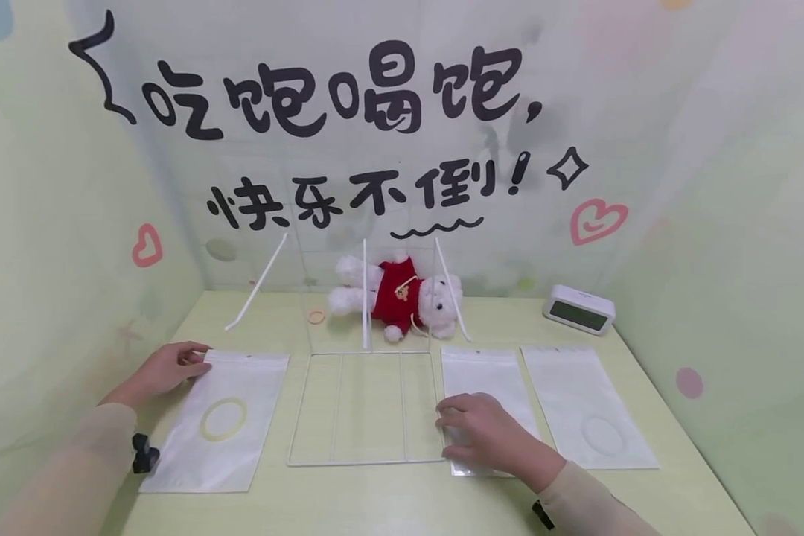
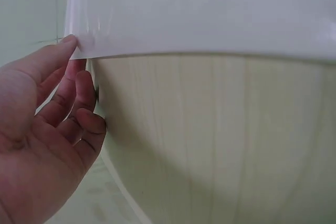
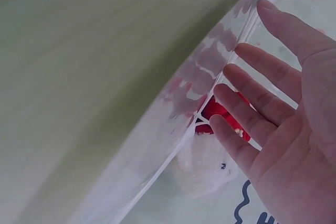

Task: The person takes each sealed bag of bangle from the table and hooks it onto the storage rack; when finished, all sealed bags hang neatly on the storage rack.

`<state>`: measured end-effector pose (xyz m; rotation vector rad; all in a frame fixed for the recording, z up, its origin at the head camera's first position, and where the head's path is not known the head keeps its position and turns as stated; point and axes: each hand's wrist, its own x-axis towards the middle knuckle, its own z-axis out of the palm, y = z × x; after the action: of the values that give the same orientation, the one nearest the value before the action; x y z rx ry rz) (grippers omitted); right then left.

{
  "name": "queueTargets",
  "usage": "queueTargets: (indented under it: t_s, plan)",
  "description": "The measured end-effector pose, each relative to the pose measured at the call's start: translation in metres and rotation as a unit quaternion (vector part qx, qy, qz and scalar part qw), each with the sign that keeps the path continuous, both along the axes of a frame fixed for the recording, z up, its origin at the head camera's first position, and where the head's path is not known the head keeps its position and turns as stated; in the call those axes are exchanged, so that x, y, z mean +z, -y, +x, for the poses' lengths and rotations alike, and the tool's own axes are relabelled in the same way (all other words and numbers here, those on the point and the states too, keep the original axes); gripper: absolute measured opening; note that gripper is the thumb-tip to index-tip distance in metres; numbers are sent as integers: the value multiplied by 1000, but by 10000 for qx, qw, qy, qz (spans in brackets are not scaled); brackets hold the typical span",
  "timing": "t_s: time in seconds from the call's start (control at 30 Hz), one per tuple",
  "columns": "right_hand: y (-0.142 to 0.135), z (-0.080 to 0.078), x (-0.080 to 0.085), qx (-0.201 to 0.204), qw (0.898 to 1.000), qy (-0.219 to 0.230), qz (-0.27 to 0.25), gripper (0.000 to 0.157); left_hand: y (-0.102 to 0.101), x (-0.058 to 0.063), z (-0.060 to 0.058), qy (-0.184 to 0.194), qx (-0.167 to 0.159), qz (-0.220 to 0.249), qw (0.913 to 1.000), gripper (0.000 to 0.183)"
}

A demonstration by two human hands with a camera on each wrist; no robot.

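Note:
My left hand (image 1: 164, 372) pinches the upper left corner of a flat white zip bag (image 1: 231, 465), thumb on top and a fingertip beneath, as the left wrist view shows. A pale yellow ring (image 1: 204, 423), like a bangle, shows in that bag. My right hand (image 1: 485, 439) lies over the middle white zip bag (image 1: 479, 372), its fingers extended in the right wrist view (image 3: 257, 103), fingertips right at the bag's surface. Beside those fingertips is the right side of a white wire rack (image 1: 368, 464). The middle bag's contents are hidden under my hand.
A third white zip bag (image 1: 563, 387) with a clear ring (image 1: 586, 432) lies at right. Prongs (image 1: 257, 279) of the rack stick up and outward. Behind it lie a white plush bear (image 1: 398, 290) in red and a small peach ring (image 1: 316, 317). A digital clock (image 1: 579, 309) stands back right.

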<state>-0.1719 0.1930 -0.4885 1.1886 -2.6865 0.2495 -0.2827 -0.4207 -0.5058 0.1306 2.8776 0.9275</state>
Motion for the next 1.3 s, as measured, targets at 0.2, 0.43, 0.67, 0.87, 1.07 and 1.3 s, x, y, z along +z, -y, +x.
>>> queueTargets:
  t_s: [0.2, 0.43, 0.67, 0.87, 1.07, 1.3]
  plan:
    - [1, -3, 0, -41, 10000, 27, 61, 37, 1, 1, 0, -20, 144, 85, 9999, 54]
    - [1, -2, 2, -34, 10000, 17, 43, 35, -1, 3, 1, -182, 296, 262, 9991, 47]
    - [1, -1, 1, 61, 9998, -185, -44, 37, -2, 8, 14, -286, 410, 366, 9981, 47]
    - [1, 0, 2, 21, 9998, -183, 9, 36, -9, 24, 29, -535, 346, 396, 9972, 44]
    - [0, 1, 3, -18, 9999, -130, 56, 36, -18, 43, 43, -892, 201, 534, 9944, 33]
    - [0, 1, 1, -97, 9999, -37, 28, 37, -29, 68, 59, -1111, 53, 554, 9922, 27]
